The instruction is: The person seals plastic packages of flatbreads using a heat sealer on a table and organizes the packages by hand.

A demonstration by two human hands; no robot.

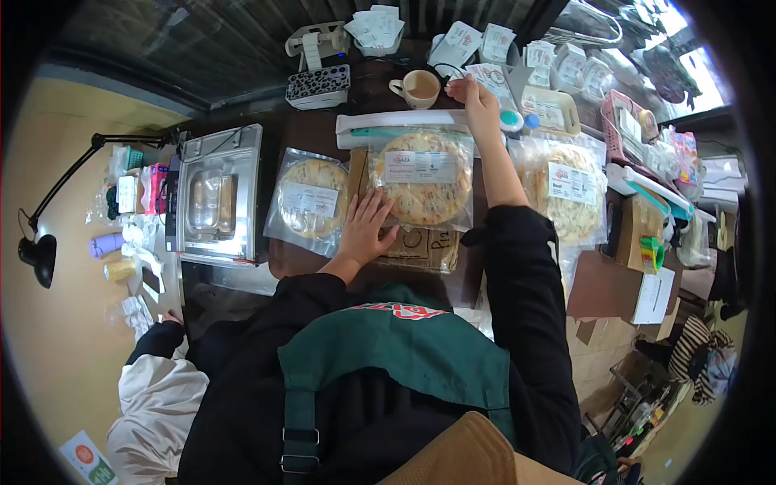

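My left hand point(368, 229) lies with fingers spread at the edge of a bagged pizza point(428, 198), over the cardboard point(420, 252) beneath it. That pizza is in a clear plastic bag with a printed label. My right hand point(478, 103) reaches to the back of the table, beside a mug of brown drink point(420, 89) and packets of printed labels point(493, 77). Its fingers are pinched together; what they hold, if anything, is too small to make out. One bagged pizza point(307, 220) lies left of my left hand, another point(570, 202) right of my right forearm.
A white bar-shaped sealer point(404, 121) lies behind the middle pizza. A metal vacuum machine point(220, 194) stands at left, a label printer point(318, 85) at the back. Pink basket point(626, 129) and cardboard boxes are on the right. Another person's white garment point(158, 396) shows lower left.
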